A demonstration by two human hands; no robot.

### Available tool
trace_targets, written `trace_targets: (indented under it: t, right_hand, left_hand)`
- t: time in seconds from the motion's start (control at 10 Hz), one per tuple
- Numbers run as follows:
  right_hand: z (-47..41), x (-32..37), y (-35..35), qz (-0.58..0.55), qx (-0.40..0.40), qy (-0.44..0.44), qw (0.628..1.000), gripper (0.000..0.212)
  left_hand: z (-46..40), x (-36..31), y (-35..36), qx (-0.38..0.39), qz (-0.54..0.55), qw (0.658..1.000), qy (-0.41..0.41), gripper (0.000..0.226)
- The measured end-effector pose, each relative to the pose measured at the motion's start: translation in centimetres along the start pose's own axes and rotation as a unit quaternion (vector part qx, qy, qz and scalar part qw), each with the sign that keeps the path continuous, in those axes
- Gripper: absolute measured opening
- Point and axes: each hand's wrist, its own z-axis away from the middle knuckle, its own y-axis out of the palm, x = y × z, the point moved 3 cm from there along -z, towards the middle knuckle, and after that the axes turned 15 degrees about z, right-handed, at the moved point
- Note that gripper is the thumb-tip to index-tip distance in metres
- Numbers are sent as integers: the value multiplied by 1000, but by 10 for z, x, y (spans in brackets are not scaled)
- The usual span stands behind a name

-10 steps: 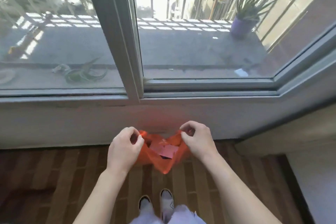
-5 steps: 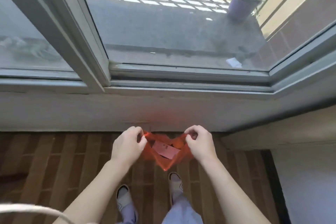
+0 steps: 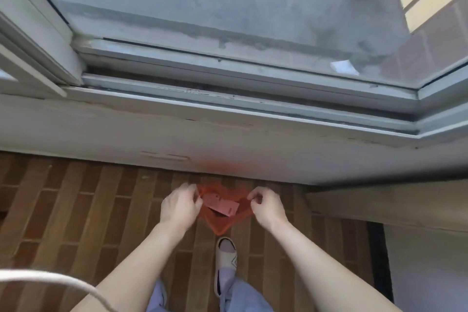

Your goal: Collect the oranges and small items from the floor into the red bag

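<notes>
Two hands hold the red bag [image 3: 222, 220] open above the brick-patterned floor [image 3: 76, 210], just short of the white wall base [image 3: 228, 139] under the window. Left of the bag, the left hand [image 3: 181, 206] pinches the bag's left rim between curled fingers and thumb. Inside the bag lies a pink rectangular packet [image 3: 222, 204], its long axis running from upper left down to lower right; whatever sits beneath it is too dark to identify. The bag hangs as a wedge, mouth toward the wall and its closed tip pointing down at a beige slipper [image 3: 226, 258] on the floor. Right of the bag, the right hand [image 3: 268, 208] pinches the right rim in the same manner. Beyond the bag, a grey window track [image 3: 240, 106] runs across, with glass above it showing an outdoor ledge [image 3: 202, 2].
</notes>
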Motion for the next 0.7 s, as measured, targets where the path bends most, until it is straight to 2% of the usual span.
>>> trace_targets:
  t: [0.3,0.5,0.6,0.7]
  right_hand:
    - [-57,-13,48,-36,29,51,998,34]
    - [-75,-25,54,-32,38,96,994,29]
    - [-77,-16,53,-40,34,65,996,21]
    - [-75,-11,51,-32,23,52,998,27]
  left_hand:
    - [-24,23,60,-2,117,992,-51,7]
    - [-8,35,49,-33,152,985,-79,9]
    - [10,42,37,-55,157,983,-83,10]
    - [22,45,30,-80,164,978,-98,10]
